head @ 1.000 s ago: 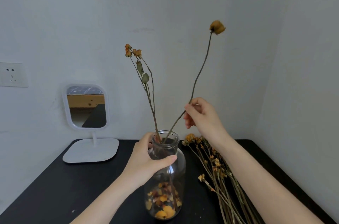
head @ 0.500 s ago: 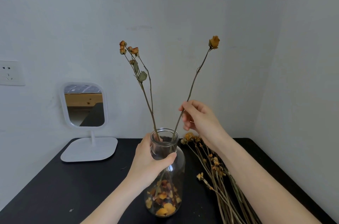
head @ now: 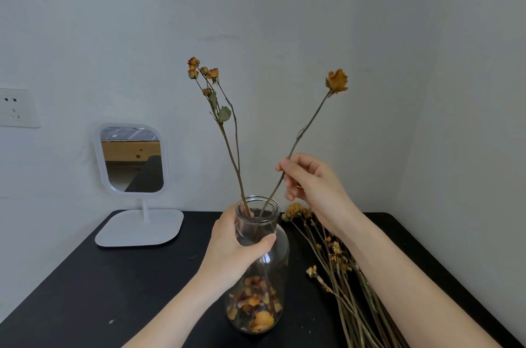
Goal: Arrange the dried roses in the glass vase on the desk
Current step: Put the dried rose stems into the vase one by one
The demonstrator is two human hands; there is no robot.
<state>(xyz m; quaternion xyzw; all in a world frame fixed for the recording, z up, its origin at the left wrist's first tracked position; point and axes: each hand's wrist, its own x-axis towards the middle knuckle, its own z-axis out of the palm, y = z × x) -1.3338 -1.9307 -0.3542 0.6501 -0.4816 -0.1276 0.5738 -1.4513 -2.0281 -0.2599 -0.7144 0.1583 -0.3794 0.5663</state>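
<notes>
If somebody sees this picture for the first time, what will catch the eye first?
First, the single yellow rose, high at centre, its stem pinched by the right hand and going into the glass vase. The left hand grips the vase's neck. More dried roses lie on the black desk, right of the vase.

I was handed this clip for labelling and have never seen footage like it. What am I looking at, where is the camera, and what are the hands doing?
There is no machine here: a person works with two bare hands, and the single wide-angle camera sits on their head, looking forward and down. That is why both forearms reach in from the bottom edge.

On the black desk stands a glass vase with loose dried petals at its bottom. The left hand grips the vase by its neck. The right hand pinches the stem of a single dried rose, whose lower end is already inside the vase mouth. A branching sprig of small rosebuds stands in the vase too. More dried roses lie on the desk to the right, and a white standing mirror sits at back left.
</notes>
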